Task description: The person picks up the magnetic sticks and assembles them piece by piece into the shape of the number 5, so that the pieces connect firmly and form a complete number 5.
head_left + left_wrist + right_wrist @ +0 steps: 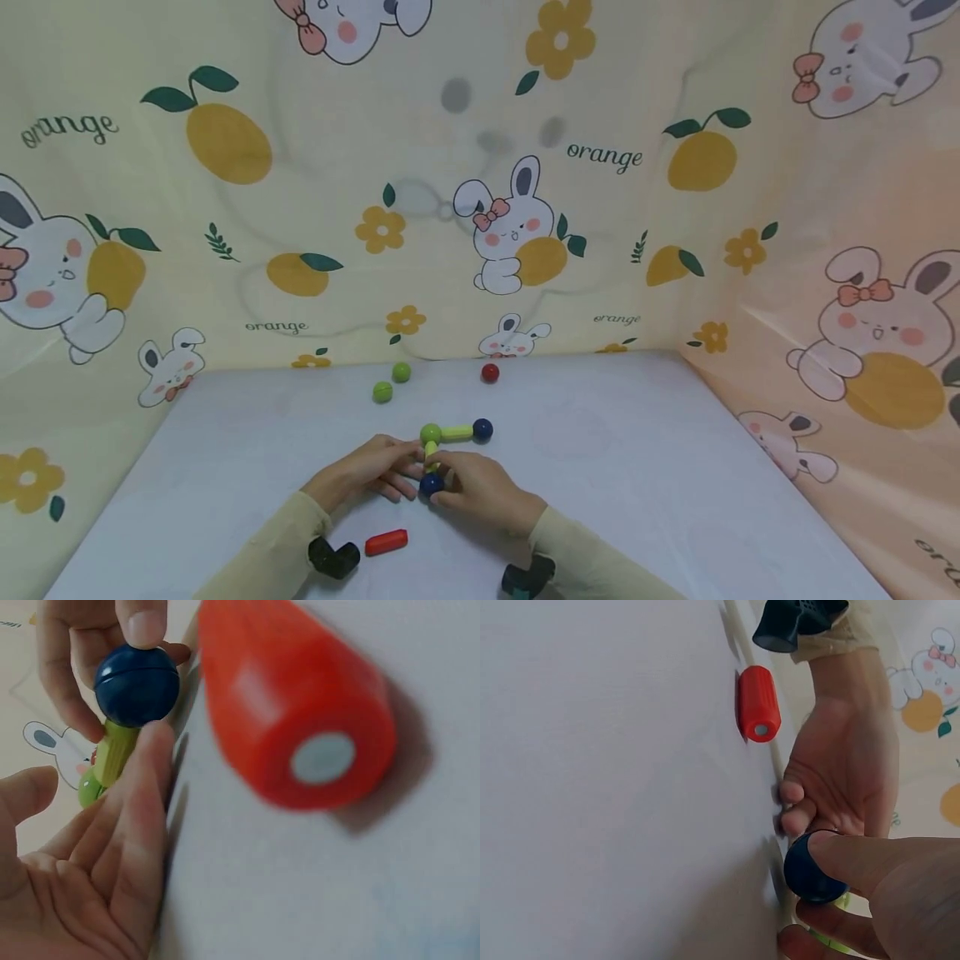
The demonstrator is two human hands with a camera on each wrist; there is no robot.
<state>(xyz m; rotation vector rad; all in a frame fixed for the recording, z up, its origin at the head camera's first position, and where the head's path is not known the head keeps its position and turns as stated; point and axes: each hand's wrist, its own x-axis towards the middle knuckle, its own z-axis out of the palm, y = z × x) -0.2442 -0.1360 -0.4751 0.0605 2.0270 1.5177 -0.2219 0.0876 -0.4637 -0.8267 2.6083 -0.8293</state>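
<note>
A small L-shaped assembly of magnetic pieces sits mid-table: a green ball at the corner, a yellow-green rod reaching right to a dark blue ball, and another rod coming toward me. At the near end of that second rod is a second blue ball. My right hand pinches this ball between thumb and fingers. My left hand lies palm-inward at the left of the assembly, fingers loosely extended, a fingertip right at the near blue ball in the left wrist view.
A red rod with a silvery disc in its end lies near my left forearm. Toward the back are two green balls and a red ball. A patterned cloth hangs behind the white table.
</note>
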